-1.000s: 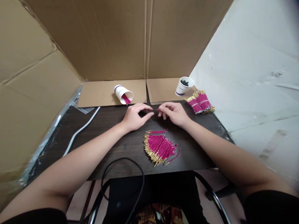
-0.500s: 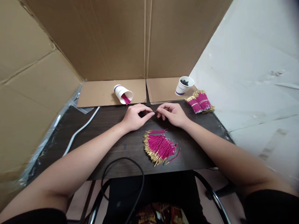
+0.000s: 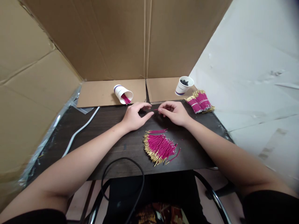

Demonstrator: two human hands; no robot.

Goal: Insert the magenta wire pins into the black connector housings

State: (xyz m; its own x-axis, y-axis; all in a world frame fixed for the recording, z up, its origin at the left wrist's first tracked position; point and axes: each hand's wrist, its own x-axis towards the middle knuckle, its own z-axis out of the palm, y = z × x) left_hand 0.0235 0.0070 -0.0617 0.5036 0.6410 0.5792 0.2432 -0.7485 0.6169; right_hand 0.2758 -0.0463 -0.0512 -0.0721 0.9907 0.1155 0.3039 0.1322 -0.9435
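Left hand point(image 3: 134, 117) and right hand point(image 3: 174, 112) pinch one magenta wire point(image 3: 154, 109) taut between fingertips. The loose wire pile point(image 3: 159, 147) lies close on the table point(image 3: 109, 130), within easy reach.

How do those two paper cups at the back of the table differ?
The left cup lies tipped on its side, with pink wires spilling from its mouth; the right cup stands upright and holds small dark pieces. Both are white paper cups with a purple band, resting on cardboard flaps.
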